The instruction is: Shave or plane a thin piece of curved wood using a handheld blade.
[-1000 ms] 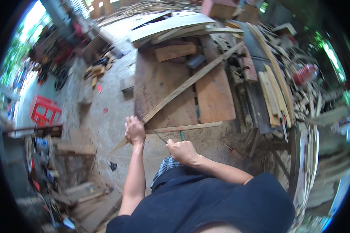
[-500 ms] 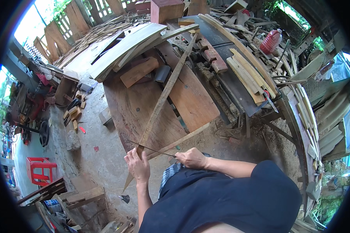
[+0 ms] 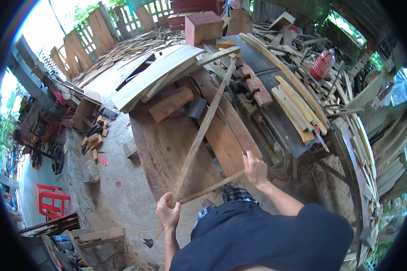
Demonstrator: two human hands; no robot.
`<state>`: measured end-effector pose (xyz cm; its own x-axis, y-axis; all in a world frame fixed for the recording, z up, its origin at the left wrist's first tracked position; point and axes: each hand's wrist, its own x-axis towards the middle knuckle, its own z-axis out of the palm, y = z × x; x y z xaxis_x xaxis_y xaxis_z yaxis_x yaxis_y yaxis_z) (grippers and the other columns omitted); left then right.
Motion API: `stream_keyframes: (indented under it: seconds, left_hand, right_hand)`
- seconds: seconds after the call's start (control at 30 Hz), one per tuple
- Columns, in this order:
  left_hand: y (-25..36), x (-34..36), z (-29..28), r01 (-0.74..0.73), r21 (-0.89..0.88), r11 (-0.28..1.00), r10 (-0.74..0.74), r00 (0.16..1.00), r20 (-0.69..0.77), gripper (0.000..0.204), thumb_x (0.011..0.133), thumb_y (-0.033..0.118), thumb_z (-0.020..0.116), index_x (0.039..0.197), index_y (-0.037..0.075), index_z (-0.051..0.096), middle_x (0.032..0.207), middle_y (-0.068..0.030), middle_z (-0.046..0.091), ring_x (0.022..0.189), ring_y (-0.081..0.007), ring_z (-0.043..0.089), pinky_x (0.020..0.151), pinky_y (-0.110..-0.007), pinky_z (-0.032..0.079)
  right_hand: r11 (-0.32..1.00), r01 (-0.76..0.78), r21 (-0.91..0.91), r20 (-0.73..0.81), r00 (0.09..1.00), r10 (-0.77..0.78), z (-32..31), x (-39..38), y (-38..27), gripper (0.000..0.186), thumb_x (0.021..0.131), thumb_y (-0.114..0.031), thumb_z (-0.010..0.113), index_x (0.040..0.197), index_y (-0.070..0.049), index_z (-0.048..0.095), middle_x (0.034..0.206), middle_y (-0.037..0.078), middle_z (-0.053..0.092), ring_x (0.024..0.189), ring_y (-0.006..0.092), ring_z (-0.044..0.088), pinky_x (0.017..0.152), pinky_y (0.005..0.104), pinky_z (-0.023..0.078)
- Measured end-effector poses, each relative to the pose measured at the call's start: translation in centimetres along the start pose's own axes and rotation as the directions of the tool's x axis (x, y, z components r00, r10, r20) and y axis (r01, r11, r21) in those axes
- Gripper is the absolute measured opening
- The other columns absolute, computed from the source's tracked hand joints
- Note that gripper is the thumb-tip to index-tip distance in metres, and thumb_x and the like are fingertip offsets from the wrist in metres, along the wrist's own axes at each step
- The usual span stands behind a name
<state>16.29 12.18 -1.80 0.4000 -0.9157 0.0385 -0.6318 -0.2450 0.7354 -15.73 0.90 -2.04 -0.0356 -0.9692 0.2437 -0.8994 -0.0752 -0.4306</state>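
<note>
My left hand [image 3: 168, 211] is closed round the lower end of a long, thin wooden strip [image 3: 202, 128]. The strip slants up across a wooden bench top [image 3: 165, 151] to the machine table's near side. In my right hand [image 3: 255, 170], at the bench's right corner, is the end of a thin dark rod-like tool [image 3: 232, 131]. It points up and left over the bench boards, apart from the strip; its exact kind cannot be made out. A narrow wooden edge piece [image 3: 212, 187] runs along the bench front between my hands.
Pale planks [image 3: 160, 74] and a wooden block [image 3: 171, 105] lie at the bench's far end. To the right stands a dark metal table [image 3: 280, 119] bearing wood strips [image 3: 294, 108]. A red stool [image 3: 52, 199] is at left, and scrap wood lies around.
My right hand has swung up and right, taking the dark tool off the strip near my left hand. My left hand has moved slightly down, still gripping the strip. The view has shifted a little.
</note>
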Motion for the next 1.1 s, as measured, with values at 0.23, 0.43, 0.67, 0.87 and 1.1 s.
stream_keyframes:
  seconds: [0.23,0.43,0.67,0.87,1.1]
  left_hand:
    - [0.7,-1.2,1.2,-0.051,0.010,0.999,0.051,0.994,-0.092,0.036,0.062,0.006,0.066,0.098,0.005,0.065,0.093,-0.0105,0.066,0.087,-0.0289,0.060,0.079,-0.038,0.049]
    - [4.5,-1.4,2.3,-0.035,0.001,0.999,0.035,0.977,-0.211,0.039,0.061,0.000,0.063,0.099,0.003,0.064,0.090,-0.0108,0.064,0.083,-0.0270,0.059,0.077,-0.035,0.048]
    - [11.3,-1.2,4.0,-0.016,0.022,1.000,0.022,0.950,-0.311,0.039,0.061,0.001,0.066,0.099,0.002,0.066,0.093,-0.0120,0.066,0.087,-0.0274,0.061,0.080,-0.035,0.051]
    - [14.7,-3.3,3.5,0.055,0.122,0.991,-0.003,0.922,-0.388,0.038,0.061,0.004,0.068,0.099,0.006,0.067,0.093,-0.0101,0.068,0.085,-0.0278,0.063,0.077,-0.035,0.052]
    - [15.2,-5.7,4.1,0.093,0.151,0.984,-0.017,0.897,-0.442,0.038,0.061,0.005,0.068,0.099,0.008,0.067,0.091,-0.0084,0.068,0.082,-0.0260,0.064,0.075,-0.035,0.052]
  right_hand:
    - [0.978,0.198,-0.072,0.090,0.977,-0.192,-1.8,2.7,2.5,0.034,0.093,-0.032,0.051,0.112,-0.004,0.057,0.098,0.011,0.059,0.092,0.0294,0.058,0.075,0.0419,0.047]
    - [0.975,0.219,0.035,-0.129,0.969,-0.213,-0.3,16.1,7.3,0.046,0.087,-0.030,0.058,0.121,0.001,0.051,0.119,0.015,0.049,0.108,0.0352,0.047,0.092,0.0453,0.039]
    - [0.959,-0.063,-0.277,-0.072,0.996,0.045,5.5,33.2,17.9,0.098,0.069,-0.053,0.074,0.136,0.004,0.031,0.125,0.024,0.047,0.111,0.0394,0.051,0.091,0.0464,0.045]
    - [0.865,-0.276,-0.419,0.083,0.937,0.340,9.6,39.2,19.9,0.102,0.071,-0.054,0.072,0.146,-0.015,0.016,0.138,0.019,0.038,0.123,0.0405,0.044,0.095,0.0538,0.042]
    - [0.918,-0.389,-0.082,0.225,0.890,0.397,9.6,42.3,21.9,0.101,0.067,-0.037,0.080,0.146,-0.010,0.023,0.133,0.021,0.046,0.125,0.0355,0.046,0.099,0.0483,0.042]
